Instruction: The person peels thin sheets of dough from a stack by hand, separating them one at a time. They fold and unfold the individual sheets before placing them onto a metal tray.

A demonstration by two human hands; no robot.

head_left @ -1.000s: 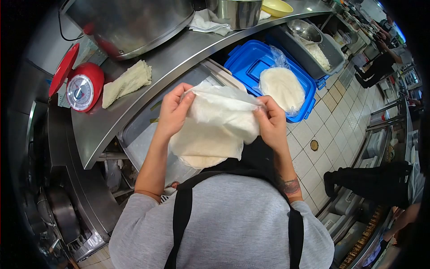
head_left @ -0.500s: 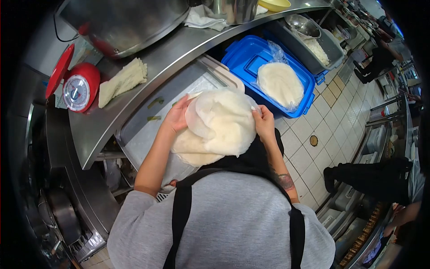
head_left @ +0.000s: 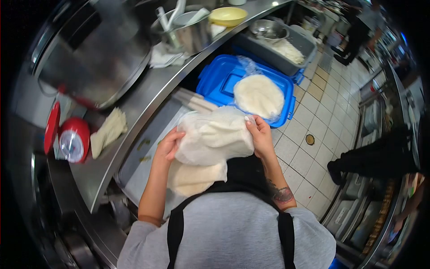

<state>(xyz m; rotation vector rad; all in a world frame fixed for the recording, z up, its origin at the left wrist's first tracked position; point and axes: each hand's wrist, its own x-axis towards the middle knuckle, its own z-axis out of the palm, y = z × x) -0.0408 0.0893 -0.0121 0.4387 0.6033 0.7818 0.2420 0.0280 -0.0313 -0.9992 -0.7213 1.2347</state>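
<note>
Between my two hands a thin, pale, partly see-through round sheet [head_left: 215, 134], like rice paper, is held up with folds across its middle. My left hand [head_left: 169, 142] pinches its left edge, and my right hand [head_left: 260, 132] pinches the upper right edge between thumb and fingers. Just below hangs or lies a cream round stack of similar sheets [head_left: 197, 177], overlapped by the held sheet and by my apron. Beyond my right hand, another round white stack [head_left: 259, 96] rests in clear plastic on a blue lid [head_left: 215, 80].
A metal tray [head_left: 134, 163] lies under my left forearm. On the steel counter [head_left: 134, 96] are a red scale [head_left: 75, 140], a folded cloth [head_left: 109, 131], a large pot [head_left: 94, 54] and a yellow bowl [head_left: 228, 16]. A grey bin [head_left: 307, 49] stands ahead; people stand at right.
The held sheet has come up off the stack and is drawn out between my hands, showing more of the stack below. The view has shifted, bringing more of the counter in.
</note>
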